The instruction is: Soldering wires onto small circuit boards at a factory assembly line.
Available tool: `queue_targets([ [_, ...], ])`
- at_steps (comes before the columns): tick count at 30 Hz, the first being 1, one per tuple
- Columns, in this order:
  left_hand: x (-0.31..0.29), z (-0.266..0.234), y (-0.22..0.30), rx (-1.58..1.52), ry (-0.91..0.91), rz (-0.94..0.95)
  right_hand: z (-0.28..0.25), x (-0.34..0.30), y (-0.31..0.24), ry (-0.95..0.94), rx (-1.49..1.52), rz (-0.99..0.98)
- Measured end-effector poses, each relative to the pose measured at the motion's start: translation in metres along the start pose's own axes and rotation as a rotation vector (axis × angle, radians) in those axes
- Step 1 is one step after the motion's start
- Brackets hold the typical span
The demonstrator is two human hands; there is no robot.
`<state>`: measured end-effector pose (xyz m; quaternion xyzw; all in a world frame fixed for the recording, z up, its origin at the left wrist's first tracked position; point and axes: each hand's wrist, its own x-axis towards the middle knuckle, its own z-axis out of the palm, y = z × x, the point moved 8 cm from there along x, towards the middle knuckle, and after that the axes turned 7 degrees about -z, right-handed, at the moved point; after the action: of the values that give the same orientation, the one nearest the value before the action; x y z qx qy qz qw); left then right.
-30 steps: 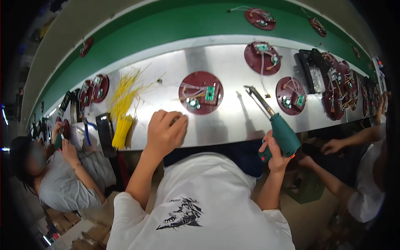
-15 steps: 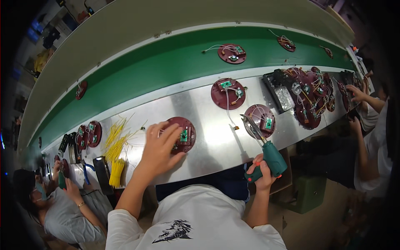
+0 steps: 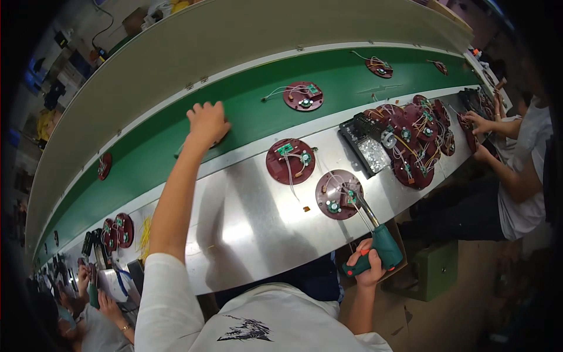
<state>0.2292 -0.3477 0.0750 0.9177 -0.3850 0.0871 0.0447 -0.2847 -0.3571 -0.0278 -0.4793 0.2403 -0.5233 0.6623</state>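
Observation:
My right hand (image 3: 368, 262) is closed around the handle of a green soldering gun (image 3: 387, 246). Its metal tip lies over a dark red round plate (image 3: 332, 203) near the bench edge, which bears small green circuit boards and thin wires. Whether the tip touches it, I cannot tell. My left arm reaches out over the green belt, its hand (image 3: 207, 124) with fingers a little apart. Under that wrist another dark red plate (image 3: 221, 141) partly shows, mostly hidden. A similar plate (image 3: 280, 167) with white wires lies on the bench between my hands.
A black tray (image 3: 370, 149) of small clear parts stands right of the plates, beside a pile of wired plates (image 3: 413, 132). More plates, such as one (image 3: 303, 97), lie on the green belt (image 3: 252, 111). Yellow wires (image 3: 145, 234) are at left. Co-workers sit on both sides.
My left hand has moved from the plate on the bench up to the belt; that plate has left its bench spot. My view has shifted, and the soldering tip now sits lower over its plate.

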Motion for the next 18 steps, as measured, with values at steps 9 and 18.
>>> queue_targets([
  [9, 0.101, 0.073, 0.199, -0.328, -0.108, 0.048, -0.011, -0.005, -0.016, 0.068, 0.016, -0.041],
  [18, -0.047, -0.051, 0.168, -0.618, 0.007, 0.423, -0.028, -0.006, -0.009, -0.006, -0.016, -0.045],
])
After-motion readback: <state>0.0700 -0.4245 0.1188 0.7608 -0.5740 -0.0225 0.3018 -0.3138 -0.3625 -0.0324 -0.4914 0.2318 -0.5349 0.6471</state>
